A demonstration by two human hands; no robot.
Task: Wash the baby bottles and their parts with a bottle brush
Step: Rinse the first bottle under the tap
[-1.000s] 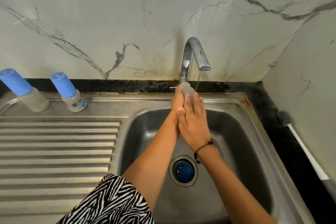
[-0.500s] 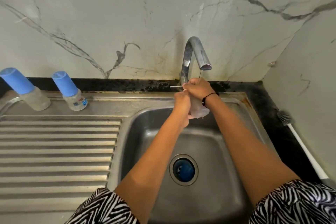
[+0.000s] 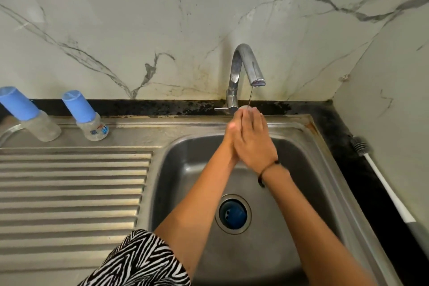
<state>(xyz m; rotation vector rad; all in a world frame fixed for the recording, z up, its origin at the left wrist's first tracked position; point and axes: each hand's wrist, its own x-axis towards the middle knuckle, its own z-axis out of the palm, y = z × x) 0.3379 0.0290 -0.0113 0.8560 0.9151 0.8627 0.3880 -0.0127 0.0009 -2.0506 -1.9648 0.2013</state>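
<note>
Sink [image 3: 343, 193]: your basin, both hands over it. Tap [image 3: 241, 69]: thin trickle running. Bottles [image 3: 92, 121]: two, blue-capped, upright on the drainboard ledge, untouched. Bottle brush [image 3: 383, 183]: on the right counter, well apart. Right hand [image 3: 254, 144] and left hand [image 3: 229, 137]: pressed palm to palm around a small grey item; whether either clamps it, you cannot tell. Risk: wet palms may let it slip into the basin.

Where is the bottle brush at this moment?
In the head view, the bottle brush lies untouched on the dark counter right of the sink, along the right wall.
</note>
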